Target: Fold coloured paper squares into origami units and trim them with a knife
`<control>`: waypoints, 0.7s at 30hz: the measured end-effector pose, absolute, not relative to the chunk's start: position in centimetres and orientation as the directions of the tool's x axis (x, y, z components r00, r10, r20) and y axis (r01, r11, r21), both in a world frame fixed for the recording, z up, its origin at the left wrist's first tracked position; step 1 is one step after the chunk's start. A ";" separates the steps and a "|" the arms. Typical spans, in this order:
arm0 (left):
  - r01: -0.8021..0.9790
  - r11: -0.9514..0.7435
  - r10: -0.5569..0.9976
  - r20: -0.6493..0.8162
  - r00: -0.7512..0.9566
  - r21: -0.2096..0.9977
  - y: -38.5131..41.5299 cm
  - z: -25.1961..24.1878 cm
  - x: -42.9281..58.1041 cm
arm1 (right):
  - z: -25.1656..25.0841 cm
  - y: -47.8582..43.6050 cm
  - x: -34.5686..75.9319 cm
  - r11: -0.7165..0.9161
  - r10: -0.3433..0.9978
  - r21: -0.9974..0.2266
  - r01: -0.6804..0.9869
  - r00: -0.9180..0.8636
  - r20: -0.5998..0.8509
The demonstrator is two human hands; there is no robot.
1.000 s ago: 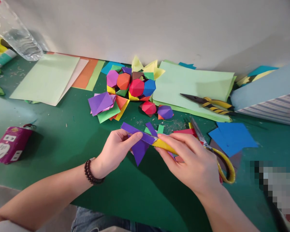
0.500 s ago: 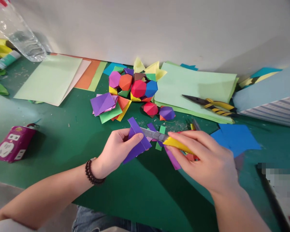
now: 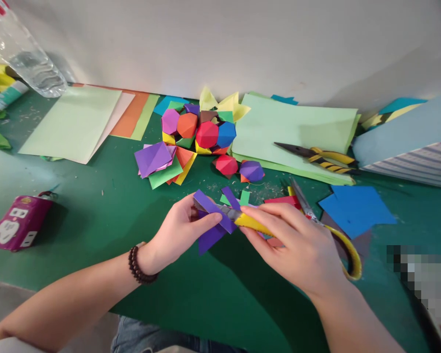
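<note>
My left hand [image 3: 176, 230] pinches a folded purple paper [image 3: 211, 223] above the green mat, thumb on top. In my right hand [image 3: 297, 245] I grip a yellow utility knife [image 3: 255, 224]; its metal blade runs into the fold of the purple paper. A dark bead bracelet [image 3: 137, 264] circles my left wrist. Small purple and green paper scraps [image 3: 238, 196] lie just behind the hands.
Yellow-handled scissors [image 3: 334, 235] lie under my right hand. Folded paper polyhedra [image 3: 202, 130] and coloured squares sit behind. Light green sheets [image 3: 294, 132] carry yellow pliers [image 3: 316, 157]. A blue paper [image 3: 356, 208] lies right, a magenta box [image 3: 16, 223] left, a plastic bottle [image 3: 25, 54] far left.
The knife blade was drawn out to the right through the fold half a second ago and now sits back in the fold; my right hand has returned toward my left.
</note>
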State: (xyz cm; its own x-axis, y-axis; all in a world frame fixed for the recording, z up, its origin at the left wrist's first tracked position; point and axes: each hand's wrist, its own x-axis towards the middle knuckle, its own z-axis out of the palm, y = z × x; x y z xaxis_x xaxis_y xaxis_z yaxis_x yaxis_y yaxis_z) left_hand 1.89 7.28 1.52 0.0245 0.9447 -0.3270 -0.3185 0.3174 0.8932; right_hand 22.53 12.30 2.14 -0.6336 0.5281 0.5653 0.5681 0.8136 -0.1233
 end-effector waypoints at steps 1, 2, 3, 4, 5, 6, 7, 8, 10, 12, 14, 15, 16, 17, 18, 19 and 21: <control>-0.329 0.318 0.943 -0.334 0.008 0.889 7.3 1.7 1.8 | 2.1 12.4 22.6 0.814 0.525 -0.118 0.568 -0.634 0.568; -0.338 0.328 0.936 -0.351 -0.006 0.882 7.4 1.8 1.8 | 2.1 12.4 22.6 0.815 0.522 -0.113 0.569 -0.634 0.570; -0.346 0.346 0.927 -0.374 -0.017 0.872 7.5 2.0 1.7 | 2.1 12.4 22.7 0.815 0.519 -0.107 0.570 -0.635 0.572; -0.352 0.365 0.917 -0.398 -0.023 0.862 7.5 2.1 1.6 | 2.1 12.5 22.7 0.813 0.519 -0.102 0.573 -0.634 0.574; -0.357 0.382 0.909 -0.417 -0.021 0.852 7.6 2.2 1.5 | 2.2 12.5 22.7 0.810 0.521 -0.098 0.578 -0.632 0.574; -0.359 0.393 0.905 -0.426 -0.014 0.847 7.7 2.2 1.5 | 2.2 12.4 22.7 0.807 0.523 -0.097 0.582 -0.629 0.576; -0.358 0.397 0.905 -0.425 0.000 0.845 7.7 2.2 1.4 | 2.2 12.4 22.6 0.805 0.524 -0.098 0.585 -0.625 0.579; -0.354 0.397 0.908 -0.419 0.015 0.847 7.8 2.2 1.4 | 2.1 12.4 22.6 0.804 0.525 -0.100 0.586 -0.621 0.582; -0.344 0.399 0.910 -0.414 0.031 0.850 7.8 2.2 1.5 | 2.1 12.2 22.4 0.804 0.524 -0.099 0.586 -0.619 0.585; -0.330 0.405 0.907 -0.419 0.030 0.853 7.9 2.2 1.6 | 2.0 12.1 22.2 0.802 0.530 -0.103 0.588 -0.623 0.575; -0.312 0.410 0.906 -0.423 0.029 0.857 7.9 2.2 1.6 | 1.9 12.0 22.2 0.799 0.544 -0.116 0.590 -0.626 0.559; -0.305 0.413 0.905 -0.425 0.029 0.858 7.9 2.2 1.6 | 1.9 12.0 22.3 0.797 0.550 -0.123 0.592 -0.626 0.553; -0.299 0.417 0.903 -0.429 0.029 0.858 7.9 2.3 1.6 | 1.9 12.0 22.3 0.795 0.554 -0.129 0.593 -0.623 0.553; -0.296 0.420 0.901 -0.433 0.027 0.858 7.9 2.3 1.6 | 1.9 12.0 22.4 0.793 0.557 -0.135 0.594 -0.619 0.554; -0.294 0.424 0.900 -0.436 0.026 0.857 7.9 2.3 1.5 | 2.0 12.0 22.5 0.792 0.559 -0.139 0.595 -0.614 0.557; -0.294 0.427 0.898 -0.439 0.027 0.855 7.9 2.3 1.5 | 2.0 12.0 22.5 0.791 0.561 -0.144 0.595 -0.610 0.560; -0.295 0.430 0.896 -0.442 0.028 0.853 7.9 2.2 1.5 | 2.0 12.2 22.6 0.792 0.564 -0.158 0.589 -0.609 0.558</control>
State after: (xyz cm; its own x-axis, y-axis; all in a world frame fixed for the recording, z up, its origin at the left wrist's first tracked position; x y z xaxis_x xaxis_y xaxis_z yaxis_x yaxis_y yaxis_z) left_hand 1.54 7.92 2.21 0.0278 0.8964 -0.4424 -0.2953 0.4302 0.8531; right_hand 22.63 12.19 2.00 -0.6087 0.5638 0.5582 0.5891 0.7925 -0.1581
